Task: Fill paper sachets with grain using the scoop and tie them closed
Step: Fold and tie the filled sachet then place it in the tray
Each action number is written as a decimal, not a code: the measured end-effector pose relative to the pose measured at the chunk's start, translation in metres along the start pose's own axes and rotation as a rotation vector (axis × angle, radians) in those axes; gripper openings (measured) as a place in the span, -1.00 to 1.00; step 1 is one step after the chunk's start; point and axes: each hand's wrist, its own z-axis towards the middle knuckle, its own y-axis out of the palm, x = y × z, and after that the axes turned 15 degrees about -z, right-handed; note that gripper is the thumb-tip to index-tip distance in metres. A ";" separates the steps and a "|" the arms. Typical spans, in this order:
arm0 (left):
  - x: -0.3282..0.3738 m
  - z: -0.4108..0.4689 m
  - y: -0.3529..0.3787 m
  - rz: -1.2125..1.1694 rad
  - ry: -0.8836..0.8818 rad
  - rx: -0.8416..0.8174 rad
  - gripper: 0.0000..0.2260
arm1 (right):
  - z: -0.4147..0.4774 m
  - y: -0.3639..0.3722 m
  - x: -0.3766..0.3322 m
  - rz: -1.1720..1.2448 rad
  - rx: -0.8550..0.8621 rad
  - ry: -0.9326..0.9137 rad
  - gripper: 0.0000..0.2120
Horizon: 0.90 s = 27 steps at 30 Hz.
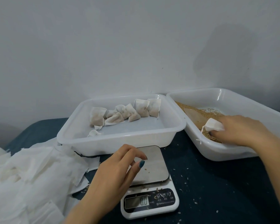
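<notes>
1 small white paper sachet is gripped by the right hand over the brown grain (left hand loose, empty); its mouth should be kept wide.

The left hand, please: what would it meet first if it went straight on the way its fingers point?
Probably the near right corner of the sachet tray. The left hand hovers over the scale plate with its fingers aimed there, though depth is unclear.
</notes>
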 end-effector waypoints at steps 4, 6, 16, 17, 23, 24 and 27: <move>-0.001 0.000 0.000 0.005 0.000 0.003 -0.74 | -0.010 0.009 0.004 0.420 0.066 -0.005 -0.77; -0.002 0.000 0.001 0.000 0.003 0.007 -0.74 | -0.016 0.008 -0.002 0.702 0.129 -0.009 -0.83; -0.003 0.007 0.004 -0.344 -0.028 0.184 -0.81 | -0.058 -0.032 -0.106 1.706 -0.236 -0.569 -0.64; -0.003 0.007 0.004 -0.414 -0.038 0.220 -0.80 | -0.060 -0.030 -0.119 1.666 -0.274 -0.568 -0.68; 0.004 0.009 -0.003 -0.476 -0.048 0.236 -0.68 | -0.068 -0.019 -0.168 1.484 -0.097 -0.582 -0.84; 0.007 0.009 -0.004 -0.421 -0.051 0.221 -0.64 | -0.070 -0.015 -0.171 1.471 -0.089 -0.584 -0.83; 0.018 0.012 0.001 -0.073 -0.081 0.172 -0.44 | -0.078 -0.006 -0.175 1.400 -0.121 -0.507 -0.61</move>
